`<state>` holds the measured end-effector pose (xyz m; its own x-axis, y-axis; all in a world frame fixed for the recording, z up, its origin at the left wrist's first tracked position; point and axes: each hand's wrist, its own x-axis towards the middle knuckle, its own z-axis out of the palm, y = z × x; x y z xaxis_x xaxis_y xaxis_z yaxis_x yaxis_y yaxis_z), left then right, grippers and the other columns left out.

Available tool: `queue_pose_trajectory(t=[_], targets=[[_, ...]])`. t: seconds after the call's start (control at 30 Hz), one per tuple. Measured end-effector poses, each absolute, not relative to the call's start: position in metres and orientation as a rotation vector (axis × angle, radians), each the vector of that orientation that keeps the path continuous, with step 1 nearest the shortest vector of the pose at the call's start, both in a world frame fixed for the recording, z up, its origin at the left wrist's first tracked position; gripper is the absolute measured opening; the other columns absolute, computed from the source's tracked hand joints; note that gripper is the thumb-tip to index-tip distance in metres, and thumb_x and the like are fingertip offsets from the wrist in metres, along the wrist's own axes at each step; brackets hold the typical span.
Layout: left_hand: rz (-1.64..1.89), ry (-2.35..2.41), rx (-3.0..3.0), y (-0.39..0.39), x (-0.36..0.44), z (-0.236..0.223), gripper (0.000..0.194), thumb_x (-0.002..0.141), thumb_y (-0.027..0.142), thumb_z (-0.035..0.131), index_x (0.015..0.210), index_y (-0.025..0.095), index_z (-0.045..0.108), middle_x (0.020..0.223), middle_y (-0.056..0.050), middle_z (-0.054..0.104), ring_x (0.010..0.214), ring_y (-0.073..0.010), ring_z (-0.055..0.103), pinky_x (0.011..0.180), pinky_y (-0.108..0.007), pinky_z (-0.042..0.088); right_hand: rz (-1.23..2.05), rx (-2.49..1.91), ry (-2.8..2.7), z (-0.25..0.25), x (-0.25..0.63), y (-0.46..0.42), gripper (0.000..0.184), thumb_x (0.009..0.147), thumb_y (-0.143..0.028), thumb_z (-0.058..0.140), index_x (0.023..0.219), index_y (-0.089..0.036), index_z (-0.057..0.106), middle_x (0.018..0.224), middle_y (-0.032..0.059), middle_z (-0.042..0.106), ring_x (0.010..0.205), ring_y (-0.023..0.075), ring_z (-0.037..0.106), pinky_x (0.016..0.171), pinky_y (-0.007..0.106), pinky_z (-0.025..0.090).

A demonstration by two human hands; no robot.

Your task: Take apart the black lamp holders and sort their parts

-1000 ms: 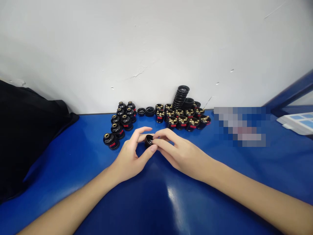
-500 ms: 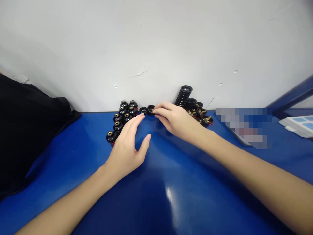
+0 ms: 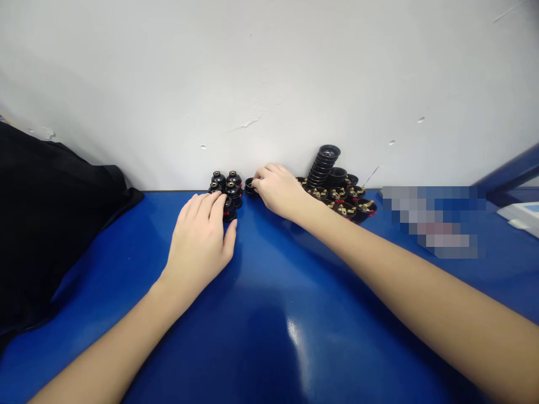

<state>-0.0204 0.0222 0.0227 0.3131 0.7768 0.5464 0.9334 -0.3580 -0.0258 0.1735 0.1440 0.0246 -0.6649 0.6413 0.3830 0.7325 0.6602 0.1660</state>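
My left hand (image 3: 201,235) is spread with its thumb apart, and its fingers lie over the front of a group of black domed caps (image 3: 233,189) with brass-ringed holes on top. The nearer caps are partly hidden beneath it. Against the wall, my right hand (image 3: 278,191) has its fingers closed at the rim of a shallow black ring (image 3: 249,186); the fingertips are partly hidden. To the right of that hand sit several round black pieces with brass contacts (image 3: 346,210) and red edges. Behind them leans a tall stack of black rings (image 3: 324,165).
The blue tabletop (image 3: 202,348) meets a white wall (image 3: 252,84). Black cloth (image 3: 50,224) covers the left side. On the right lie a blurred-out flat item (image 3: 438,224) and a white and blue case (image 3: 522,216), with a blue bar (image 3: 509,160) behind.
My left hand has moved left and down onto the caps. My right hand has shifted slightly left towards the ring there; the second ring seen earlier is out of sight. The view has turned slightly.
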Motion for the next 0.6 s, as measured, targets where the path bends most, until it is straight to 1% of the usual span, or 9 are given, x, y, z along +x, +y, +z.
queue_pose_trajectory(t=[0.07, 0.13, 0.27, 0.33, 0.47, 0.6], targets=[[-0.624, -1.548, -2.233, 0.024, -0.022, 0.023, 0.048, 0.102, 0.027, 0.055, 0.143, 0.002, 0.058, 0.142, -0.024, 0.066, 0.132, -0.0404, 0.06, 0.116, -0.057, 0.047, -0.456, -1.096, -2.587, 0.022, 0.173, 0.144, 0.029, 0.101, -0.005, 0.053, 0.102, -0.009, 0.081, 0.112, 0.0194, 0.074, 0.103, 0.0311, 0.059, 0.092, 0.041, 0.041], [-0.595, -1.547, -2.226, 0.026, -0.024, 0.022, 0.049, 0.102, 0.027, 0.055, 0.143, 0.0, 0.058, 0.141, -0.024, 0.066, 0.132, -0.0402, 0.06, 0.116, -0.056, 0.047, -0.466, -1.095, -2.581, 0.019, 0.173, 0.143, 0.028, 0.101, -0.005, 0.053, 0.103, -0.009, 0.081, 0.113, 0.0203, 0.073, 0.104, 0.0317, 0.058, 0.093, 0.042, 0.041], [-0.559, -1.508, -2.234, 0.029, -0.025, 0.017, 0.049, 0.103, 0.025, 0.052, 0.145, 0.0, 0.056, 0.147, -0.023, 0.063, 0.141, -0.039, 0.054, 0.125, -0.055, 0.037, -0.476, -1.085, -2.568, 0.018, 0.172, 0.141, 0.029, 0.102, -0.007, 0.052, 0.102, -0.009, 0.081, 0.113, 0.0213, 0.073, 0.106, 0.0326, 0.058, 0.093, 0.043, 0.041], [-0.542, -1.507, -2.229, 0.028, -0.025, 0.017, 0.05, 0.104, 0.025, 0.051, 0.147, 0.001, 0.054, 0.148, -0.022, 0.062, 0.142, -0.0388, 0.053, 0.125, -0.055, 0.036, -0.476, -1.077, -2.562, 0.02, 0.173, 0.139, 0.03, 0.102, -0.007, 0.051, 0.103, -0.008, 0.08, 0.114, 0.0217, 0.072, 0.106, 0.0329, 0.058, 0.094, 0.044, 0.043], [-0.523, -1.572, -2.172, 0.025, -0.023, 0.023, 0.051, 0.102, 0.026, 0.053, 0.147, 0.003, 0.054, 0.14, -0.022, 0.064, 0.13, -0.0405, 0.057, 0.112, -0.054, 0.045, -0.463, -1.045, -2.537, 0.029, 0.18, 0.128, 0.029, 0.103, -0.007, 0.049, 0.11, -0.007, 0.078, 0.119, 0.0224, 0.071, 0.109, 0.0335, 0.058, 0.097, 0.045, 0.046], [-0.51, -1.611, -2.11, 0.024, -0.023, 0.025, 0.045, 0.1, 0.024, 0.053, 0.142, 0.007, 0.059, 0.132, -0.021, 0.066, 0.12, -0.0406, 0.058, 0.102, -0.054, 0.046, -0.351, -0.929, -2.448, 0.035, 0.193, 0.107, 0.025, 0.104, -0.01, 0.051, 0.108, -0.01, 0.076, 0.123, 0.0219, 0.069, 0.11, 0.0331, 0.059, 0.1, 0.047, 0.049]])
